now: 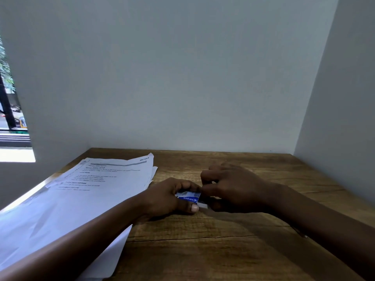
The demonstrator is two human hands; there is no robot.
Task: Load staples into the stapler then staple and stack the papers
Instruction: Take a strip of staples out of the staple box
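Left hand (166, 196) gripped the staple box (188, 196), long axis 9-to-3; right hand (233, 187) pinched its 3 o'clock end. Papers (85, 191) lay at 9 o'clock. Stapler unseen.

The hands (194, 191) cover most of the small blue-and-white box (189, 196). The papers (85, 195) run off the frame toward 8 o'clock, their print too blurred to read.
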